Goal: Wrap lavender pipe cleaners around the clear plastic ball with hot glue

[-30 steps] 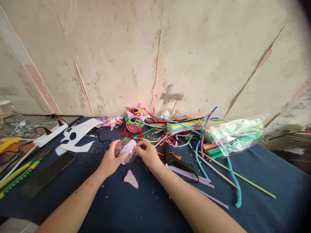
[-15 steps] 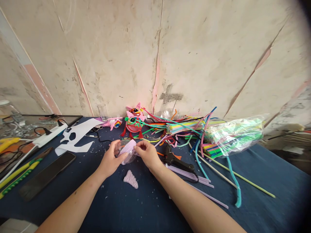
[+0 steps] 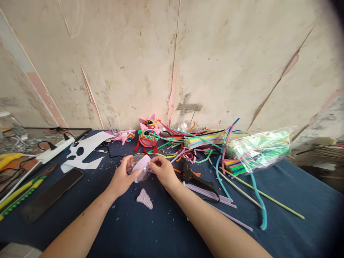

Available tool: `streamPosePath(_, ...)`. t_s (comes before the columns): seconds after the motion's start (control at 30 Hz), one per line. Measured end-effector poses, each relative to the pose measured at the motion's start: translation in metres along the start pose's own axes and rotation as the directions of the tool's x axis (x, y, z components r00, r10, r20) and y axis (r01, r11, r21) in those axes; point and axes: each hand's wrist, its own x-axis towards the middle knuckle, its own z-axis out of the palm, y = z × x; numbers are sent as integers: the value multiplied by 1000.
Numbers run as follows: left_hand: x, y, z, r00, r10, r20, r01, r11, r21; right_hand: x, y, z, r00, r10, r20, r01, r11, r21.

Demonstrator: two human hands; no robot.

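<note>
Between my hands is a clear plastic ball (image 3: 146,174) with a band of lilac pipe cleaners (image 3: 141,164) across its surface. My left hand (image 3: 124,176) grips the ball from the left, its thumb near the lower end of the band. At the band's right edge, my right hand (image 3: 163,172) pinches with thumb and forefinger; the fingertips hide what exactly lies between them. Just below, on the blue cloth, lies a lilac triangular piece wound from pipe cleaner (image 3: 144,199). A black glue gun (image 3: 197,178) rests right of my right hand.
Behind my hands stand decorated fish-like figures (image 3: 148,138). Loose pipe cleaners and a plastic bag of them (image 3: 260,148) spread across the right. On the left are cut white paper (image 3: 91,147), a dark phone (image 3: 53,193), yellow-green pliers (image 3: 23,193) and a power strip (image 3: 55,148).
</note>
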Motion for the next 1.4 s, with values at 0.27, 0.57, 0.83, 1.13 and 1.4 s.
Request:
streamPosePath(0.27, -1, 2, 0, 1000, -4, -2, 4, 1000, 9, 0, 0, 0, 1000, 5, 1, -5, 1000, -10)
streamPosePath(0.57, -2, 5, 0, 1000, -11, -10, 11, 1000, -6, -1, -1, 0, 1000, -5, -6, 4, 1000, -18)
streamPosePath(0.83, -2, 5, -1, 1000, 0, -5, 0, 1000, 1, -1, -2, 0, 1000, 6, 4, -6, 1000, -6)
streamPosePath(1.13, -1, 3, 0, 1000, 6, -9, -6, 1000, -17, -1, -1, 0, 1000, -2, -12, 2, 1000, -8)
streamPosePath(1.4, -1, 3, 0, 1000, -4, -12, 3, 1000, -24, -1, -1, 0, 1000, -3, -16, 3, 1000, -10)
